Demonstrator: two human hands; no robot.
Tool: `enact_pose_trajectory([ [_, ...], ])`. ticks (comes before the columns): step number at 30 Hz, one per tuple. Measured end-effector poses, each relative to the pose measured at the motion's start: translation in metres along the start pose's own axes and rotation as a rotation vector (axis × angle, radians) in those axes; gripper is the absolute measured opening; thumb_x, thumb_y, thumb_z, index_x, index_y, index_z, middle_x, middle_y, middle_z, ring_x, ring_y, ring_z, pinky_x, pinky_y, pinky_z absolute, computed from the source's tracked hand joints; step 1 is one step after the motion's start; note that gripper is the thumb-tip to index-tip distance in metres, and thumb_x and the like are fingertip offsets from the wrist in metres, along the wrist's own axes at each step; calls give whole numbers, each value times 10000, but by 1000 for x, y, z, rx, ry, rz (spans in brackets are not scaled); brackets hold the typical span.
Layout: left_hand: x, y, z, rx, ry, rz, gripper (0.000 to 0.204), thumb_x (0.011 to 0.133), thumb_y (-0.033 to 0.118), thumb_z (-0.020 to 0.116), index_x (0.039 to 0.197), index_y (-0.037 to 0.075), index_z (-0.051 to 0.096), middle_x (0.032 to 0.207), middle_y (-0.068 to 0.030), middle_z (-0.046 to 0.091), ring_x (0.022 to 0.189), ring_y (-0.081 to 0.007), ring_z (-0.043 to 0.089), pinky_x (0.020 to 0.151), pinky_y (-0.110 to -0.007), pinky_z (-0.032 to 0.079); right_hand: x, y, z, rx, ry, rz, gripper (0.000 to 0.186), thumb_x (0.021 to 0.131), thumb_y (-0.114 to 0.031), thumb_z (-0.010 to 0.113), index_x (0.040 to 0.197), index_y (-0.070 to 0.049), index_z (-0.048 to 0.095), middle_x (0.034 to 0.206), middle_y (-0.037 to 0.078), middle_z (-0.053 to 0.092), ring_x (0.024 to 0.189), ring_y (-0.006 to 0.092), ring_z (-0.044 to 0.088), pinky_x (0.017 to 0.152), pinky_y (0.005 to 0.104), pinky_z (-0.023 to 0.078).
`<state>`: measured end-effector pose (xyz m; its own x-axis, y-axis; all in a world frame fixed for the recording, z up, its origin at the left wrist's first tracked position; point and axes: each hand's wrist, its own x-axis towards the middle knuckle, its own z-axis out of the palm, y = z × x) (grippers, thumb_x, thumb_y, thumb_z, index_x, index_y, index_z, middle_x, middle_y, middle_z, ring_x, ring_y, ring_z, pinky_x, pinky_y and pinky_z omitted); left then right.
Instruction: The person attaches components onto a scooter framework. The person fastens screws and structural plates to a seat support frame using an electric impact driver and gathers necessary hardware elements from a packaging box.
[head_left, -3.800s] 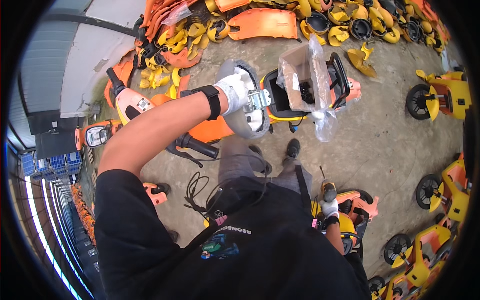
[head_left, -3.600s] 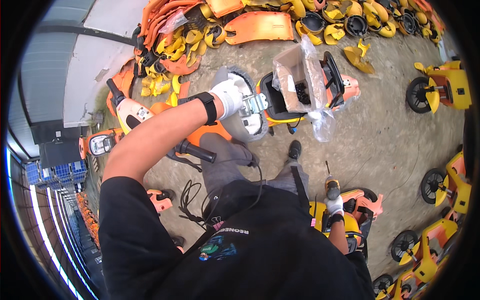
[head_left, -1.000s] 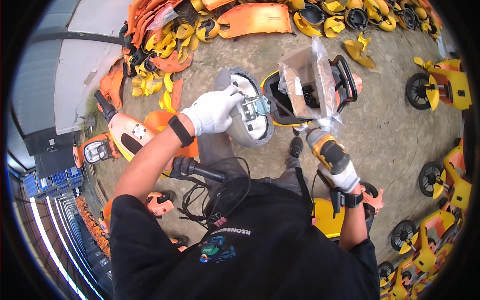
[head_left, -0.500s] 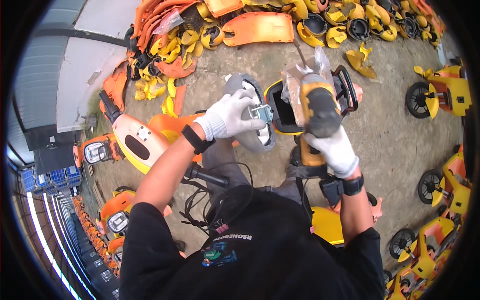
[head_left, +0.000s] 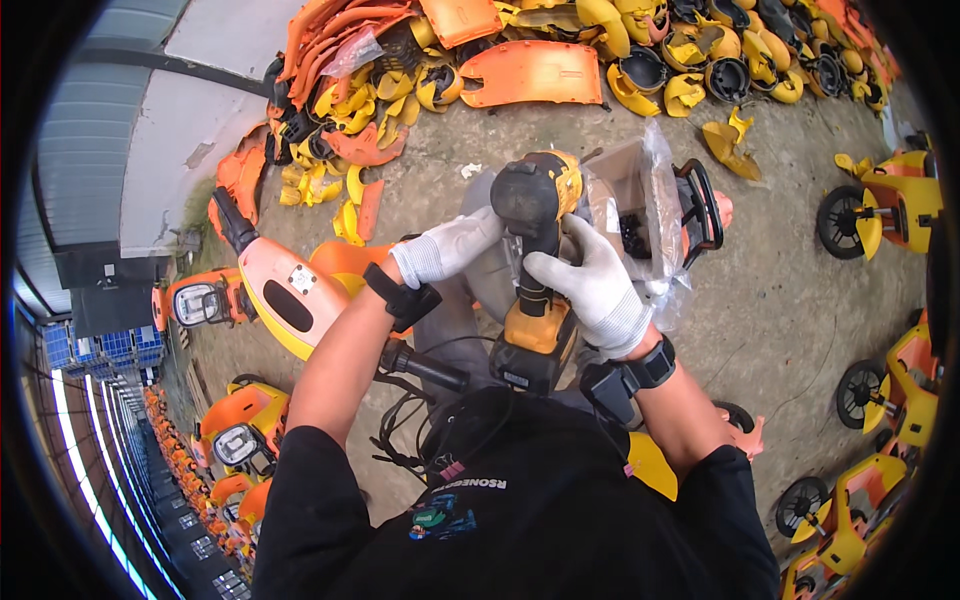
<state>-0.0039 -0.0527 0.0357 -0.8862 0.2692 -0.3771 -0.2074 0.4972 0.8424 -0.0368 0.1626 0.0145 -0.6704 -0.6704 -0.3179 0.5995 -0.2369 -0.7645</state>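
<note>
Yellow-and-black drill (head_left: pixel 537 308) over the right edge of the seat (head_left: pixel 487 275), my right grip (head_left: pixel 592 285) wrapped round it; left grip (head_left: pixel 455 245) alongside, fingertips hidden, can't tell its hold.

Your left glove (head_left: pixel 455 248) and right glove (head_left: pixel 595 285): knit cloth, matt. Your drill (head_left: pixel 540 250): matt plastic. Your shirt (head_left: pixel 560 520): matt cloth. Before you, scooter (head_left: pixel 322 290): smooth plastic, slight sheen; carton (head_left: pixel 615 175): matt cardboard; bag (head_left: pixel 658 200): glossy, crinkled clear plastic. Floor (head_left: pixel 780 290): rough concrete, matt.
</note>
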Motion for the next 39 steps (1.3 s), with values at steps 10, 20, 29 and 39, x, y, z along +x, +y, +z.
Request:
enact_pose_trajectory([
  [10,6,-1,-6,-143,-129,-260,605,980,621,224,1022,95,520,838,1,502,814,-119,450,754,-273,424,12,10,33,437,17,-6,299,872,-88,611,1146,-1,531,866,38,597,762,125,585,704,276,489],
  [20,7,-19,-25,-17,-250,-42,552,1002,434,428,1293,-34,474,1238,-87,538,1122,-147,476,996,-292,387,45,36,34,617,13,-212,176,880,-76,558,1052,-39,552,926,46,587,881,160,575,823,317,464],
  [29,3,24,-33,47,-354,-341,558,798,285,703,1218,-44,540,1098,-95,626,1021,-139,550,907,-299,440,56,58,40,648,-66,-129,181,894,-76,567,1068,-27,554,935,64,599,909,190,589,878,342,467],
  [39,3,11,-28,34,-281,-265,462,792,195,636,1192,-13,531,1034,-60,621,967,-122,549,886,-275,444,44,39,33,589,-88,-104,240,873,-47,579,1109,-7,560,1053,77,612,993,177,571,908,340,453],
])
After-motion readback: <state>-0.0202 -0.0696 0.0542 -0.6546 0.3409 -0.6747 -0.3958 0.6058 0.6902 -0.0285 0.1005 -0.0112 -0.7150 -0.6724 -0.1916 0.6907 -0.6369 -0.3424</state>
